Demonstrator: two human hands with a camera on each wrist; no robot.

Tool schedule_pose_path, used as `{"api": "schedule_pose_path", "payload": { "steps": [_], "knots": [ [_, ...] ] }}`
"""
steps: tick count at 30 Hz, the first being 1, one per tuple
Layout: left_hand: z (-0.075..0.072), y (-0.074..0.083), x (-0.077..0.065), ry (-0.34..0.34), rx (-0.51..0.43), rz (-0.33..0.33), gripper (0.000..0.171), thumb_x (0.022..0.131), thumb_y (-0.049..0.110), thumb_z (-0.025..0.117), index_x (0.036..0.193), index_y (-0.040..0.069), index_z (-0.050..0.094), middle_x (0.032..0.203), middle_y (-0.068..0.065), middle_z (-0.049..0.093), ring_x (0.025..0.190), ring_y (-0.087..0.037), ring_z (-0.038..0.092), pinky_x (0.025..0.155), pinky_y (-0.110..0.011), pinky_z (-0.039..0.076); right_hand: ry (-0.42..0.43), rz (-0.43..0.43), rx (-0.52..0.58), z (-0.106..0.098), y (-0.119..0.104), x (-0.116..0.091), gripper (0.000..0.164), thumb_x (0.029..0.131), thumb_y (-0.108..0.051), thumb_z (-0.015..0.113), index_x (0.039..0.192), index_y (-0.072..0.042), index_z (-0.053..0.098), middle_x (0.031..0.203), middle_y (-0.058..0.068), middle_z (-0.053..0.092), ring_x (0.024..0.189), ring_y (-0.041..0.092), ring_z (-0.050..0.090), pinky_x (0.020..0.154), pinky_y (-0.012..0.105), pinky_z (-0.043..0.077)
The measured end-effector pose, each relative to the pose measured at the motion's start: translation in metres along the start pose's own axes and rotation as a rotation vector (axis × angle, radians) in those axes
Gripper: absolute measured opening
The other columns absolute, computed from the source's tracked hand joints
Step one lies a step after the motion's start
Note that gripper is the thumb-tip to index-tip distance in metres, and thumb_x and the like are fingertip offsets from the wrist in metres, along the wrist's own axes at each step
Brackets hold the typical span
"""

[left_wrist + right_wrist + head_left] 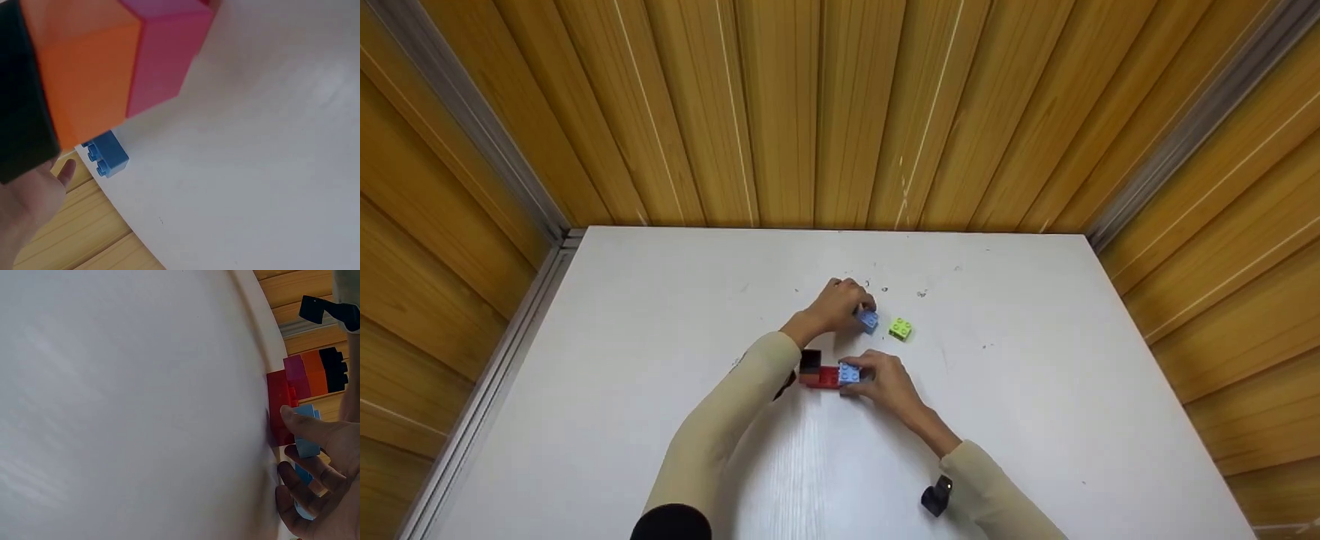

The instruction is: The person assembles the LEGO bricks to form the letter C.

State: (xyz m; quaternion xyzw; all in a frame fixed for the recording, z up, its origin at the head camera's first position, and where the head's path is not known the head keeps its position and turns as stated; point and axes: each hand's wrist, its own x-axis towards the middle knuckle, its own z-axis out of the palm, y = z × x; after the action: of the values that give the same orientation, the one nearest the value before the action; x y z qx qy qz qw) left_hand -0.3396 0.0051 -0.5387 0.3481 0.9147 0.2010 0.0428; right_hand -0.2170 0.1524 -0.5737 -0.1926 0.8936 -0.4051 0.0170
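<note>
My right hand (885,382) pinches a light-blue brick (849,373) at the right end of a long red brick (829,377). In the right wrist view the thumb (306,424) lies across the front of the light-blue brick (307,446). On the red brick's other end stands a stack of a magenta brick (297,377), an orange brick (314,373) and a black brick (333,370). Farther back, my left hand (837,306) grips a darker blue brick (868,321), its fingers curled over it. That brick (109,154) is partly hidden behind the stack in the left wrist view.
A lime-green brick (900,328) sits just right of the darker blue brick. All this is on a white table (1020,390) with wood-patterned panels (847,112) around its back and sides. Black wrist camera mounts (936,496) stick out from the sleeves.
</note>
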Motion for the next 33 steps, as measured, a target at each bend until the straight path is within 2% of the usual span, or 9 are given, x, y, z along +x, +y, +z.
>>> {"api": "schedule_pose_path", "payload": {
  "steps": [4,8,14,18,21,27,33],
  "knots": [
    [-0.005,0.001,-0.004,0.032,-0.018,-0.006,0.029,0.087,0.014,0.081,0.116,0.009,0.077,0.118,-0.011,0.075,0.117,-0.035,0.061,0.110,-0.057,0.040,0.002,-0.005,-0.003,-0.002,0.002,0.001,0.041,0.073,-0.011,0.091,0.113,-0.007,0.079,0.090,0.007,0.073,0.080,0.015,0.059,0.070,0.021,0.043],
    [-0.011,-0.002,-0.012,0.055,-0.053,-0.007,0.035,0.087,0.014,0.080,0.121,0.007,0.074,0.119,-0.017,0.073,0.113,-0.038,0.060,0.102,-0.057,0.043,0.016,-0.004,-0.015,-0.004,0.005,0.002,0.042,0.072,-0.013,0.092,0.112,-0.008,0.080,0.087,0.005,0.073,0.077,0.012,0.055,0.068,0.020,0.042],
    [-0.023,-0.012,-0.030,0.104,-0.191,0.010,0.038,0.088,0.016,0.080,0.122,0.000,0.072,0.114,-0.020,0.072,0.105,-0.037,0.066,0.094,-0.050,0.053,0.015,-0.006,-0.011,-0.006,0.008,0.003,0.042,0.072,-0.014,0.092,0.112,-0.008,0.079,0.086,0.005,0.072,0.077,0.010,0.056,0.067,0.020,0.044],
    [-0.029,-0.016,-0.048,0.120,-0.254,0.017,0.036,0.089,0.019,0.080,0.119,-0.001,0.072,0.106,-0.017,0.072,0.095,-0.031,0.070,0.084,-0.040,0.058,0.006,0.002,-0.004,-0.008,0.009,0.003,0.043,0.073,-0.014,0.091,0.113,-0.008,0.079,0.087,0.006,0.073,0.077,0.009,0.057,0.068,0.020,0.046],
    [-0.033,-0.011,-0.064,0.116,-0.290,0.026,0.035,0.090,0.020,0.079,0.119,0.001,0.072,0.106,-0.015,0.072,0.092,-0.029,0.070,0.079,-0.037,0.059,0.002,0.012,-0.007,-0.009,0.009,0.002,0.044,0.073,-0.014,0.091,0.114,-0.008,0.079,0.087,0.006,0.073,0.078,0.011,0.058,0.068,0.020,0.045],
    [-0.039,0.004,-0.095,0.115,-0.361,0.028,0.041,0.092,0.022,0.078,0.127,0.004,0.069,0.109,-0.013,0.069,0.095,-0.028,0.069,0.076,-0.029,0.059,-0.003,0.023,0.003,-0.009,0.010,0.001,0.042,0.073,-0.014,0.091,0.113,-0.008,0.079,0.087,0.006,0.073,0.081,0.015,0.063,0.069,0.021,0.045],
    [-0.039,0.009,-0.119,0.108,-0.373,0.016,0.042,0.092,0.021,0.077,0.129,0.004,0.068,0.110,-0.012,0.068,0.092,-0.028,0.068,0.074,-0.026,0.057,-0.010,0.019,0.000,-0.010,0.010,0.002,0.042,0.074,-0.014,0.091,0.114,-0.009,0.079,0.088,0.005,0.073,0.080,0.013,0.061,0.070,0.021,0.046]
  ]
}}
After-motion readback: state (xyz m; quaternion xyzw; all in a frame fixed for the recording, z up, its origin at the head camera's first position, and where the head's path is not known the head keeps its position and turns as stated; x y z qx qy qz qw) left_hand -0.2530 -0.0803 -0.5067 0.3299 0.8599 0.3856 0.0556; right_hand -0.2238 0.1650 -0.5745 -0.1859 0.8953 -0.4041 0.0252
